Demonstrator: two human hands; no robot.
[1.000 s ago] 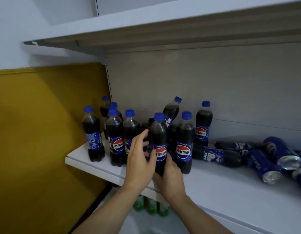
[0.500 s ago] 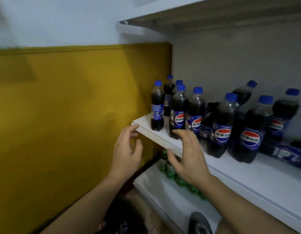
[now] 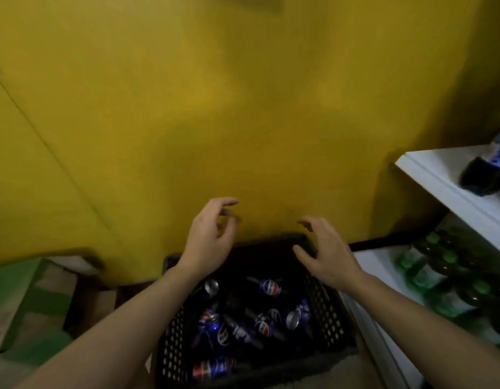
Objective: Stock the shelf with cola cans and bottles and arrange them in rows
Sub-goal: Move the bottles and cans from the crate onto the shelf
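Left hand (image 3: 206, 237): centre of frame, fingers loosely curved, empty, above the crate's far left corner.
Right hand (image 3: 324, 254): just right of centre, fingers spread and bent, empty, over the crate's far rim.
Crate (image 3: 324, 313): black, lower centre, against the yellow wall (image 3: 215, 108).
Cans (image 3: 218, 331): blue, jumbled inside the crate, below both hands.
Shelf (image 3: 428, 175): white, right edge, one cola bottle (image 3: 487, 175) standing on it.
Green bottles (image 3: 428, 270): lower right, under the shelf.

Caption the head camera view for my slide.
Empty left hand and right hand hover over a black perforated plastic crate of blue cola cans beside a white shelf.
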